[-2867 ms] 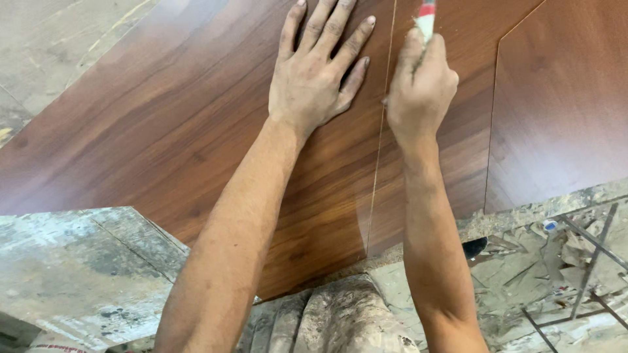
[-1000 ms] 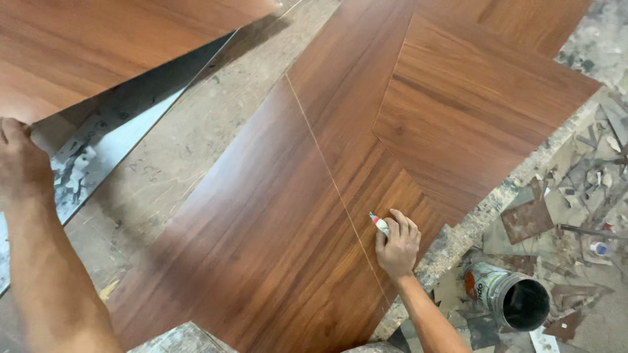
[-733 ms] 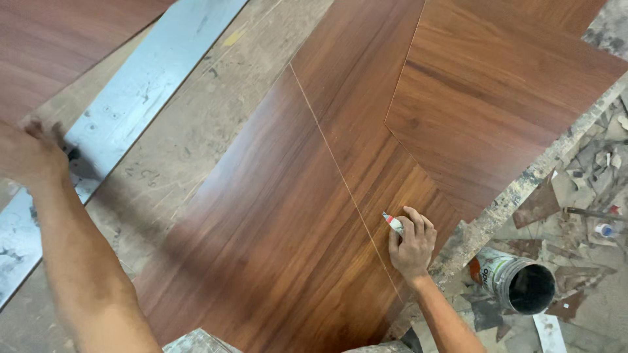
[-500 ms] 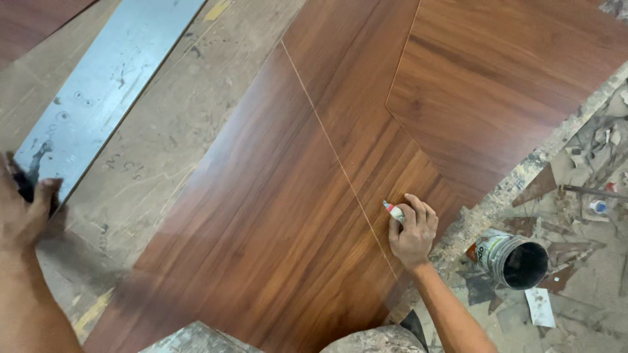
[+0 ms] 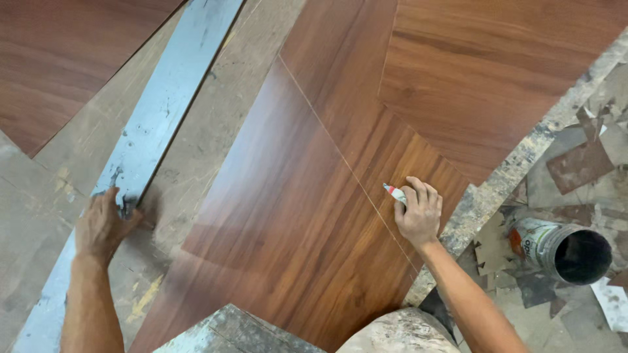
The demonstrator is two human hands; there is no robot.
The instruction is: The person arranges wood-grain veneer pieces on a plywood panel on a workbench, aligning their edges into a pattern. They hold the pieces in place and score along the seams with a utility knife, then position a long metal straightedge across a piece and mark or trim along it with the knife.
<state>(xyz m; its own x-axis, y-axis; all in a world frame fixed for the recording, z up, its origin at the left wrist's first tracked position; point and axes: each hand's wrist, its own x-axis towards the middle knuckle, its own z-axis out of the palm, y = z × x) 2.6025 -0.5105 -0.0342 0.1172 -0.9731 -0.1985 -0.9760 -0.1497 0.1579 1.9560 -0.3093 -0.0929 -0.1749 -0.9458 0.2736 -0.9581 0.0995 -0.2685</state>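
Now left hand (image 5: pixel 101 225) grips metal straightedge (image 5: pixel 163 124); right hand (image 5: pixel 418 212) holds, apparently, marker (image 5: pixel 394 192).

A bare, stained concrete floor (image 5: pixel 216 124) carries everything. A large wood-grain panel (image 5: pixel 307 222) lies flat on it, with a thin pale line scored across its face. Left of the panel lies a long metal straightedge (image 5: pixel 176 85); beyond that, another wood-grain sheet (image 5: pixel 72 59). Right of the panel, scraps (image 5: pixel 579 163) litter the floor around a tipped can (image 5: pixel 556 245).
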